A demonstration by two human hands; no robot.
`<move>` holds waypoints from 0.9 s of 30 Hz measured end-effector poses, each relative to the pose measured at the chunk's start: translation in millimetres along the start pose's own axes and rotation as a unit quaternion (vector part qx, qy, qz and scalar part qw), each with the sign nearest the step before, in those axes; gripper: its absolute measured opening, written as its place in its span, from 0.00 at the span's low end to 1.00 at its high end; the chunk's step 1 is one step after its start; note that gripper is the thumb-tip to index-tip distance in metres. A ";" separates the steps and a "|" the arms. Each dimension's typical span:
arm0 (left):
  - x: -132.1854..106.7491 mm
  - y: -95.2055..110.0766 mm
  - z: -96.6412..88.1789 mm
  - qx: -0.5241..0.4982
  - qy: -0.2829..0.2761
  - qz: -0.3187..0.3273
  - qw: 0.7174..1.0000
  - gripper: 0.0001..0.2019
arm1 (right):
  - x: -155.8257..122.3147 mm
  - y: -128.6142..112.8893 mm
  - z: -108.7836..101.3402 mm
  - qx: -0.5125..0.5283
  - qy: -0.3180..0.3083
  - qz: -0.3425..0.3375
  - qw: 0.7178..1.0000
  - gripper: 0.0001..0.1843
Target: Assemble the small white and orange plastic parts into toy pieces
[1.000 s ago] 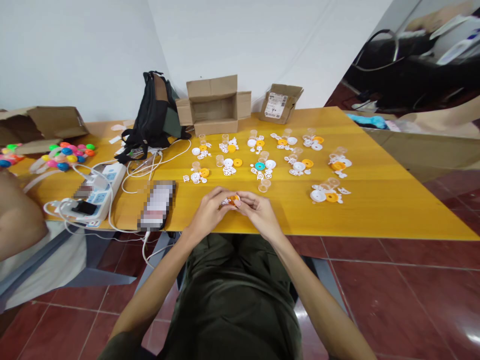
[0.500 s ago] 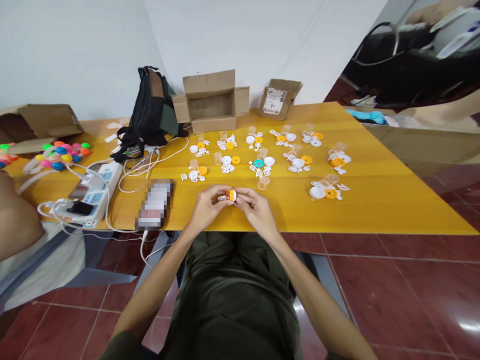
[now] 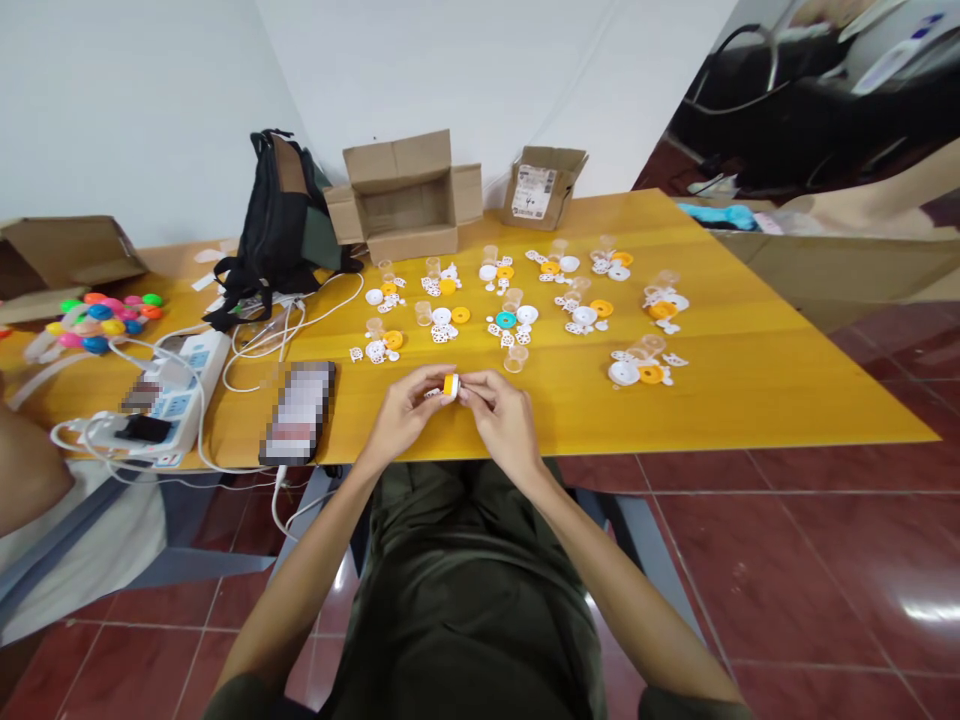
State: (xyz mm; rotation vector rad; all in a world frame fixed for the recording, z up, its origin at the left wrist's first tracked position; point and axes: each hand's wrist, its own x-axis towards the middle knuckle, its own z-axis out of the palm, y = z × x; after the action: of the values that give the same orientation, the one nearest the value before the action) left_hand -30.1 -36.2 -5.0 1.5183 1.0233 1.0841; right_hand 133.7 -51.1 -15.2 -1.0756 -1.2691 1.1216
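Observation:
Between my two hands, just above the table's front part, is a small round plastic piece (image 3: 451, 386), orange on its left side and white on its right. My left hand (image 3: 407, 410) is closed on its orange side, with fingers and thumb pinching it. From the other side my right hand (image 3: 501, 412) pinches at the white face; whether a smaller part sits between those fingertips is hidden. A bit of white patterned plastic (image 3: 433, 393) shows by my left fingers. Beyond my hands lies a clear cup (image 3: 516, 359), near a teal disc (image 3: 505, 320) and white discs.
Several small groups of orange discs (image 3: 460, 315), white parts and clear cups spread over the yellow table (image 3: 720, 400). A phone (image 3: 298, 412), power strip (image 3: 191, 385) and cables lie left. Behind stand a backpack (image 3: 281, 220), open carton (image 3: 409, 200) and small box (image 3: 541, 190). Another person's arm (image 3: 30, 460) is at left.
The round piece has turned slightly between my hands, showing its orange and white edge more side-on. My right fingers have shifted on its white side. The whole view has moved a little.

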 end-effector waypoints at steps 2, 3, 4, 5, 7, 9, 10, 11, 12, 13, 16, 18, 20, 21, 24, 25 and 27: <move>0.1 0.7 -0.3 -0.002 -0.006 -0.002 1.000 0.15 | 0.5 0.3 -0.3 0.014 0.002 0.012 1.000 0.06; 0.1 1.0 -0.4 -0.003 -0.007 -0.005 1.000 0.15 | 0.6 0.8 -0.5 0.016 0.004 0.017 1.000 0.07; 0.1 1.2 -0.6 -0.007 -0.008 -0.010 1.000 0.16 | 0.6 1.3 -0.6 0.013 0.008 0.019 1.000 0.07; 0.1 1.4 -0.8 -0.012 -0.008 -0.015 1.000 0.16 | 0.7 1.8 -0.6 0.008 0.012 0.020 1.000 0.08; -0.1 2.0 -1.2 -0.023 -0.005 -0.026 0.999 0.17 | 0.5 2.8 -0.5 -0.006 0.023 0.014 1.000 0.09; -0.3 3.0 -1.3 -0.033 0.003 -0.034 0.999 0.19 | 0.1 3.3 -0.8 -0.016 0.030 -0.005 0.999 0.09; -0.4 3.6 -1.2 -0.039 0.010 -0.038 0.998 0.19 | -0.2 3.4 -1.1 -0.022 0.031 -0.023 0.999 0.09; -0.5 4.2 -1.1 -0.044 0.016 -0.041 0.998 0.20 | -0.7 3.6 -1.6 -0.031 0.033 -0.049 0.998 0.09; -0.6 4.8 -1.0 -0.050 0.021 -0.045 0.998 0.20 | -1.2 3.9 -2.3 -0.045 0.034 -0.078 0.995 0.09; -0.7 5.3 -0.9 -0.056 0.023 -0.048 0.997 0.20 | -1.9 4.4 -3.0 -0.063 0.035 -0.109 0.991 0.10; -1.3 5.4 -0.7 -0.079 0.025 -0.058 0.995 0.20 | -4.5 7.7 -5.0 -0.124 0.034 -0.194 0.973 0.17; -1.9 4.4 -0.6 -0.103 0.026 -0.066 0.992 0.21 | -6.3 11.0 -5.8 -0.159 0.027 -0.241 0.957 0.23; -2.3 3.1 -0.5 -0.124 0.027 -0.074 0.989 0.21 | -7.5 13.8 -6.3 -0.190 0.016 -0.276 0.942 0.27; -2.4 2.6 -0.6 -0.131 0.027 -0.078 0.988 0.21 | -7.9 14.6 -6.4 -0.202 0.009 -0.287 0.937 0.29; -1.9 2.0 -1.2 -0.132 0.027 -0.081 0.988 0.22 | -7.9 14.6 -5.8 -0.213 -0.006 -0.292 0.932 0.30; -1.6 2.0 -1.6 -0.127 0.028 -0.078 0.988 0.22 | -7.6 13.8 -5.4 -0.206 -0.007 -0.285 0.936 0.29; -1.1 2.1 -2.5 -0.111 0.027 -0.067 0.991 0.21 | -6.8 11.4 -4.4 -0.175 -0.006 -0.252 0.952 0.24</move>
State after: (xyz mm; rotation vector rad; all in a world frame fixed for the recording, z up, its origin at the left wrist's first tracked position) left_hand -32.6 -37.0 -2.8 1.2316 0.9907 1.1095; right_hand 137.9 -56.1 -27.6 -0.9167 -1.6760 0.5267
